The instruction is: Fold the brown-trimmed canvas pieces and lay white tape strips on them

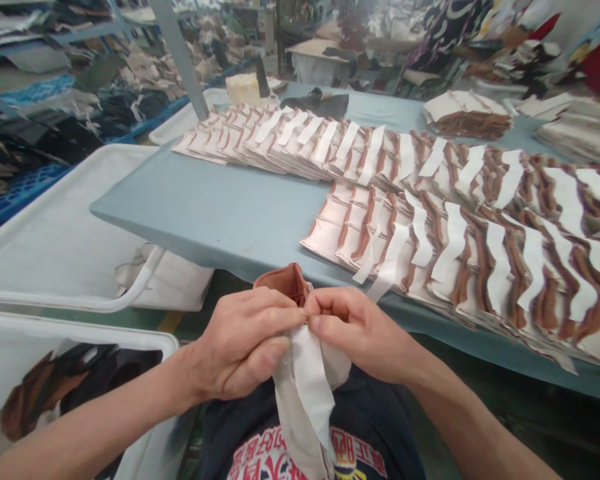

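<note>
Close in front of my body I hold a sewn piece of brown and off-white material, its brown side showing above my fingers. A white strip hangs down along it. My left hand is closed on the piece from the left, thumb below and fingers across the top. From the right, my right hand pinches the same edge, its fingertips touching those of the left. What lies right between the fingertips is too small to make out.
Overlapping rows of similar pieces with white strips lie on the blue-grey table. White bins stand at the left, one with dark and brown pieces inside. A metal post rises behind the table's far left corner.
</note>
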A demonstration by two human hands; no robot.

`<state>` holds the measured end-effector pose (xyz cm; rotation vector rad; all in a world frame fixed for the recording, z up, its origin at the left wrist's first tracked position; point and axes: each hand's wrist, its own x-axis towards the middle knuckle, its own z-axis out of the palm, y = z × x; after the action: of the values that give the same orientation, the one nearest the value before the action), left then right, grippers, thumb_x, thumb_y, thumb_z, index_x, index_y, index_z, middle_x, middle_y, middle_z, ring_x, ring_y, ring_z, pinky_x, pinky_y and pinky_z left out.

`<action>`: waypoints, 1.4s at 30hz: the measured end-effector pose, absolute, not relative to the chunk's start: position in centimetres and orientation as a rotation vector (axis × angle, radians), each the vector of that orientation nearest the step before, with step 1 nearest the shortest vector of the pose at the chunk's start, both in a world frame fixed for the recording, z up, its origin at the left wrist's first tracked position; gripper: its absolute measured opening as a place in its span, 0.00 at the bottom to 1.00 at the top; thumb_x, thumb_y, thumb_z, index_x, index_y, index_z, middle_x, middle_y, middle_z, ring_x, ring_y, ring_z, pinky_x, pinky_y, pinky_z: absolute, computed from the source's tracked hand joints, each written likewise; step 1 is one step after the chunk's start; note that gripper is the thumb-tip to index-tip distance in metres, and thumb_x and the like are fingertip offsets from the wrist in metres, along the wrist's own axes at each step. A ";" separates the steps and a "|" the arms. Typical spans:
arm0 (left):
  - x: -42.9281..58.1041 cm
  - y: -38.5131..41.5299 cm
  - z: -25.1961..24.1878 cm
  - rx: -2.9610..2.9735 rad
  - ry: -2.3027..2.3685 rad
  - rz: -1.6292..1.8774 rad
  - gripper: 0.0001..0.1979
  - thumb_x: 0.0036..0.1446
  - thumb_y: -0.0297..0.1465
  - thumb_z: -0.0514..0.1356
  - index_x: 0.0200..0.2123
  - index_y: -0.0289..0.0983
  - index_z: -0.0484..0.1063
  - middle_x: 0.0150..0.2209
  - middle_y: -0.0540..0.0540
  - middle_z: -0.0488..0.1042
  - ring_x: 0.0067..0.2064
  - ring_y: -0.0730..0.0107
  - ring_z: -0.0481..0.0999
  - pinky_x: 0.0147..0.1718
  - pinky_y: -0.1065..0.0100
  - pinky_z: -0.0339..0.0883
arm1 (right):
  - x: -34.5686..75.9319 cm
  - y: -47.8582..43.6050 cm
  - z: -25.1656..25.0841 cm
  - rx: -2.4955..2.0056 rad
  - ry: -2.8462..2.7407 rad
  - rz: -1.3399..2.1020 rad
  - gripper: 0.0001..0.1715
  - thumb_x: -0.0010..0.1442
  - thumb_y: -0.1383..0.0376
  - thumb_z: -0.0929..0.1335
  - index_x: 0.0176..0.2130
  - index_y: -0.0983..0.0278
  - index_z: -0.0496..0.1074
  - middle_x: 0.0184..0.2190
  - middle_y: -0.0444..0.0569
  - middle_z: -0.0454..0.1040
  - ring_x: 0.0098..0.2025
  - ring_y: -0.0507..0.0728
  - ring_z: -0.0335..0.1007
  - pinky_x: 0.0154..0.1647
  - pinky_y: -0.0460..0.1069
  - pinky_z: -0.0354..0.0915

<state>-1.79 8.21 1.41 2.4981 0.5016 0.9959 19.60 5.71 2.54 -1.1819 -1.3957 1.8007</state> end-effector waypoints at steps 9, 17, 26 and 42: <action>-2.6 10.7 4.9 2.165 0.605 0.367 0.16 0.75 0.32 0.50 0.34 0.36 0.71 0.29 0.53 0.70 0.30 0.75 0.68 0.32 0.72 0.60 | 19.7 5.0 4.2 -1.208 -2.005 0.904 0.09 0.56 0.71 0.64 0.28 0.64 0.73 0.23 0.42 0.73 0.26 0.50 0.66 0.30 0.46 0.58; -2.5 10.7 3.3 2.599 0.492 0.497 0.16 0.76 0.34 0.50 0.34 0.37 0.70 0.27 0.51 0.72 0.26 0.72 0.68 0.26 0.68 0.56 | 20.2 4.8 3.1 -1.140 -2.009 0.827 0.10 0.59 0.72 0.65 0.30 0.65 0.75 0.25 0.43 0.75 0.27 0.49 0.69 0.30 0.45 0.61; -1.9 11.7 3.9 2.448 0.443 0.405 0.17 0.76 0.38 0.50 0.35 0.38 0.69 0.29 0.51 0.73 0.30 0.72 0.71 0.31 0.71 0.60 | 20.5 4.7 3.1 -1.064 -2.057 0.796 0.11 0.65 0.71 0.65 0.33 0.64 0.76 0.27 0.45 0.76 0.29 0.51 0.70 0.33 0.46 0.62; -0.8 10.8 5.0 2.263 0.503 0.317 0.18 0.70 0.30 0.56 0.25 0.38 0.59 0.22 0.57 0.57 0.24 0.77 0.59 0.25 0.69 0.50 | 21.9 4.5 3.7 -1.090 -2.169 0.748 0.04 0.63 0.67 0.69 0.35 0.63 0.75 0.29 0.46 0.78 0.31 0.54 0.71 0.34 0.49 0.60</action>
<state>-0.83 10.77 5.02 2.2629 0.5035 0.3169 21.93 4.55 3.70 -1.0903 -2.1686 0.7478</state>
